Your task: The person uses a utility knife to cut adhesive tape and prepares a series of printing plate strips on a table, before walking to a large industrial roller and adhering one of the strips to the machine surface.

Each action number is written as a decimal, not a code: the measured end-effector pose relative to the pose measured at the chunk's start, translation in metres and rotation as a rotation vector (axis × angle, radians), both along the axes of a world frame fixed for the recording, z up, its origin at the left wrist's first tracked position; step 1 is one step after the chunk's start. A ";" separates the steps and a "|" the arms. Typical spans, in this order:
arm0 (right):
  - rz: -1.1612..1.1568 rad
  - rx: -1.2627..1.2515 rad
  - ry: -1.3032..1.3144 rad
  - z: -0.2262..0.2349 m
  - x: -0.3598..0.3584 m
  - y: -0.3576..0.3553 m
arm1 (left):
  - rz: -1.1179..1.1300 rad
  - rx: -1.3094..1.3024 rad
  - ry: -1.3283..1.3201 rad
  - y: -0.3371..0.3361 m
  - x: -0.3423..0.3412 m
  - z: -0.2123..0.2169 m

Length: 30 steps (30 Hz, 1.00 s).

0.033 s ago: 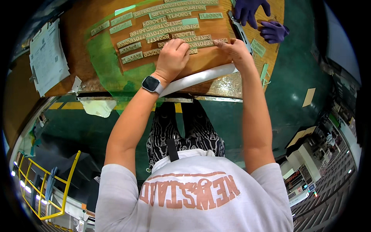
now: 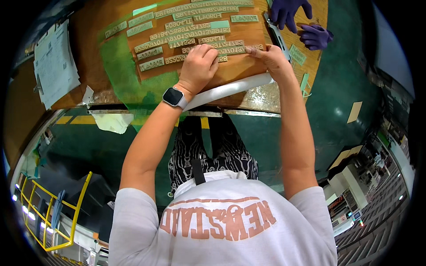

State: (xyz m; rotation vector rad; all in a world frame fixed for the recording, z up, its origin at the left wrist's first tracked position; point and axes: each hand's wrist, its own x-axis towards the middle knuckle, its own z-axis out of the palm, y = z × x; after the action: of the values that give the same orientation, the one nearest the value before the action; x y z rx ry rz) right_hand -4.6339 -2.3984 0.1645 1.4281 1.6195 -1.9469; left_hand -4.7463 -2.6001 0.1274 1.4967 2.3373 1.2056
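Two grips rest at the brown sheet [image 2: 239,69]: the left grip [image 2: 198,67] with curled fingers, the right grip [image 2: 277,63] with thumb outstretched; whether either pinches anything, I cannot tell. Raised-letter strips [image 2: 151,64] line the sheet on the desk [image 2: 91,37]. Nearer the body lies a white roll [image 2: 233,91]; rightward, purple gloves [image 2: 314,37].

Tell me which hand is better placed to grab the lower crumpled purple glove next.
Probably the right hand: nearer the glove, by the right edge of the flat brown sheet; the left hand is farther.
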 end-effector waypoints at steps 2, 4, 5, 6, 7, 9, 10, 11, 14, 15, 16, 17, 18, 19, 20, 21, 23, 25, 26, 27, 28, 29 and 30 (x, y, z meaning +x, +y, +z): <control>0.006 -0.159 0.071 0.011 0.001 -0.009 | 0.023 0.043 -0.058 -0.006 0.002 0.009; 0.013 -0.289 0.100 0.018 0.002 -0.017 | 0.047 0.057 -0.073 -0.014 0.005 0.022; -0.011 -0.307 0.073 0.028 0.002 -0.021 | 0.077 0.034 -0.059 -0.017 0.007 0.029; -0.035 -0.317 0.080 0.034 0.004 -0.027 | 0.128 0.001 -0.165 -0.023 0.011 0.034; -0.058 -0.328 0.086 0.040 0.007 -0.034 | 0.181 -0.032 -0.269 -0.029 0.015 0.039; -0.139 -0.457 0.158 0.030 0.014 -0.043 | 0.260 -0.036 -0.392 -0.039 0.021 0.050; -0.181 -0.470 0.202 0.022 0.021 -0.045 | 0.267 -0.038 -0.412 -0.041 0.024 0.056; -0.223 -0.489 0.247 0.023 0.025 -0.053 | 0.276 -0.044 -0.431 -0.044 0.025 0.063; -0.321 -0.459 0.366 0.023 0.032 -0.077 | 0.303 -0.060 -0.444 -0.054 0.031 0.071; -0.335 -0.461 0.400 0.023 0.033 -0.084 | 0.310 -0.072 -0.459 -0.057 0.032 0.076; -0.352 -0.463 0.433 0.022 0.033 -0.088 | 0.316 -0.085 -0.474 -0.059 0.032 0.081; -0.327 -0.439 0.479 0.017 0.035 -0.092 | 0.320 -0.099 -0.502 -0.060 0.031 0.085; -0.327 -0.427 0.479 0.014 0.036 -0.094 | 0.331 -0.099 -0.512 -0.061 0.031 0.087; -0.327 -0.415 0.480 0.011 0.038 -0.097 | 0.342 -0.099 -0.522 -0.062 0.032 0.088; -0.326 -0.405 0.484 0.012 0.037 -0.100 | 0.353 -0.097 -0.528 -0.063 0.032 0.090; -0.332 -0.412 0.477 0.013 0.036 -0.103 | 0.368 -0.102 -0.521 -0.063 0.032 0.091; -0.345 -0.425 0.462 0.017 0.034 -0.107 | 0.397 -0.108 -0.508 -0.063 0.034 0.092; -0.330 -0.411 0.453 0.015 0.034 -0.108 | 0.408 -0.121 -0.469 -0.061 0.035 0.094; -0.323 -0.404 0.445 0.014 0.035 -0.109 | 0.415 -0.129 -0.452 -0.060 0.036 0.094; -0.327 -0.410 0.458 0.013 0.035 -0.110 | 0.414 -0.141 -0.436 -0.060 0.037 0.094; -0.332 -0.416 0.471 0.012 0.035 -0.111 | 0.413 -0.152 -0.422 -0.059 0.037 0.094; -0.336 -0.421 0.484 0.011 0.035 -0.112 | 0.412 -0.162 -0.407 -0.060 0.038 0.093; -0.339 -0.425 0.485 0.009 0.035 -0.113 | 0.410 -0.175 -0.411 -0.060 0.038 0.092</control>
State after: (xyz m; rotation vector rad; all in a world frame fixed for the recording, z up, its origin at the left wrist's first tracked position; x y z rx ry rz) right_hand -4.5988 -2.5110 0.1735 1.1717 1.0432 -2.7926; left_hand -4.7079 -2.6598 0.2192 0.6527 2.4337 1.2052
